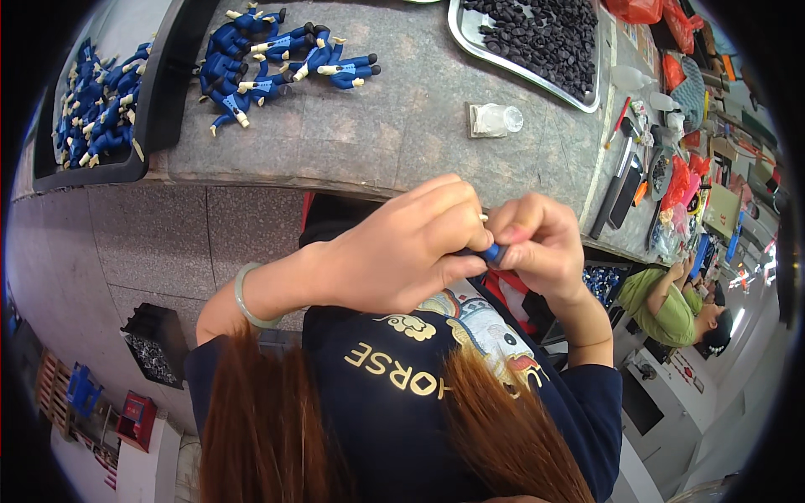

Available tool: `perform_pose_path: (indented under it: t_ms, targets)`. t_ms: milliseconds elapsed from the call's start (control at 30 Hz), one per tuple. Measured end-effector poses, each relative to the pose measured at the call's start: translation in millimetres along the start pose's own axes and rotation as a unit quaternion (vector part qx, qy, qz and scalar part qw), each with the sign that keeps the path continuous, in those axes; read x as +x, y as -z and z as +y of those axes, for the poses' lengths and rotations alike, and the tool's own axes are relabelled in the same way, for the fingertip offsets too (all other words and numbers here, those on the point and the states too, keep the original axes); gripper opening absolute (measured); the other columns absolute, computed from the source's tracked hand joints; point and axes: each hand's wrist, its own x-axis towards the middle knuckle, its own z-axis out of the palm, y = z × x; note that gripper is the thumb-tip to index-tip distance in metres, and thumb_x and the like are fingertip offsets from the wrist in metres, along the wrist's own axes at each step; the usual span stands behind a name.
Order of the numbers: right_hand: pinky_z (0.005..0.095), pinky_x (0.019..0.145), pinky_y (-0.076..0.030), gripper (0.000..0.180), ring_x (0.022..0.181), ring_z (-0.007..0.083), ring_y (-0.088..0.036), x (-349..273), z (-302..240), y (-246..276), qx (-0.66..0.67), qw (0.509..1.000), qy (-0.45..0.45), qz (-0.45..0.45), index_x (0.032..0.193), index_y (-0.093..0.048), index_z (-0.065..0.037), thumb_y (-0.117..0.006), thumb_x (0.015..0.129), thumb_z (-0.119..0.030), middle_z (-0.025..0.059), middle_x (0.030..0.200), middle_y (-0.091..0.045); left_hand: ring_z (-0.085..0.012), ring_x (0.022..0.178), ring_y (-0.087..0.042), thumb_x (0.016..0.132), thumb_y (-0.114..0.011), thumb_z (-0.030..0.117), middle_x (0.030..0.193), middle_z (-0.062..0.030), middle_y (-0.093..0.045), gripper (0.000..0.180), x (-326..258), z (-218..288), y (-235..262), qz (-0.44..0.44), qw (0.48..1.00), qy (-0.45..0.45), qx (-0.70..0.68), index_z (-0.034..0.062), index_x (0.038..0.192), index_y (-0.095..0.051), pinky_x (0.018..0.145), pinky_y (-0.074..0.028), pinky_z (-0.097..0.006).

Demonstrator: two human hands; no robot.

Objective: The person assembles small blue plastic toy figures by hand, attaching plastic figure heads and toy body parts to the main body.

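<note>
Both my hands meet over my lap, just in front of the table's edge. Between them is a small blue doll figure (493, 251), mostly hidden by my fingers; a small cream-coloured bit shows above it. My left hand (419, 239) is closed round one part of the figure. From the other side, my right hand (541, 243) pinches its end between thumb and fingers. A loose pile of similar blue figures (272, 63) with cream hands and dark feet lies at the far left of the table. They appear headless.
At the left, a black bin (159, 117) holds many more blue figures. A metal tray (524, 71) of small black pieces sits at the back right. A clear cup (503, 120) stands on the grey table (377, 126). Tools and bags crowd the right; a co-worker (667, 310) sits beyond.
</note>
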Motion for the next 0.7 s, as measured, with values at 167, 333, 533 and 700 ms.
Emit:
perform_pose_path:
  t_ms: [167, 333, 533, 700]
  targets:
    - [0.0218, 0.061, -0.041, 0.011, 0.069, 0.0115, -0.052, 0.0, 3.9, 0.7, -0.044, 0.998, 0.032, 0.032, 0.075, -0.051, 0.0, -0.058, 0.07, 0.006, 0.0098, 0.077, -0.055, -0.0245, 0.064, -0.044, 0.067, -0.062, 0.001, 0.077, -0.0113, -0.045, 0.03, 0.6, -3.8, -2.8, 0.027, 0.999, -0.004, 0.023, 0.0051, 0.089, -0.042, 0.056, -0.036, -0.033]
    - [0.0218, 0.063, -0.042, 0.01, 0.071, 0.0116, -0.052, 1.8, 3.0, 0.9, -0.052, 0.998, 0.029, 0.018, 0.075, -0.051, 0.0, -0.058, 0.071, 0.006, 0.0097, 0.078, -0.055, -0.0241, 0.067, -0.045, 0.067, -0.061, 0.001, 0.078, -0.0105, -0.045, 0.032, -3.5, -6.4, -1.2, 0.0, 0.999, -0.02, 0.029, 0.0057, 0.092, -0.042, 0.059, -0.037, -0.033]
    - [0.0237, 0.068, -0.043, 0.015, 0.075, 0.0137, -0.054, 3.8, -1.9, -6.7, -0.128, 0.988, 0.065, 0.058, 0.081, -0.051, 0.002, -0.059, 0.07, 0.008, 0.0103, 0.079, -0.055, -0.0203, 0.076, -0.049, 0.064, -0.065, 0.006, 0.086, -0.0062, -0.053, 0.031, -0.1, -18.2, 9.2, 0.034, 0.974, -0.128, 0.183, 0.0092, 0.089, -0.046, 0.063, -0.037, -0.031]
    - [0.0274, 0.066, -0.045, 0.02, 0.074, 0.0177, -0.055, 5.4, -0.2, -7.3, -0.296, 0.93, 0.217, 0.03, 0.083, -0.051, 0.004, -0.06, 0.066, 0.012, 0.0127, 0.081, -0.055, -0.015, 0.077, -0.049, 0.063, -0.061, 0.011, 0.087, -0.0016, -0.056, 0.022, 1.4, -20.5, 12.9, 0.063, 0.914, -0.241, 0.321, 0.0134, 0.081, -0.049, 0.063, -0.035, -0.028]
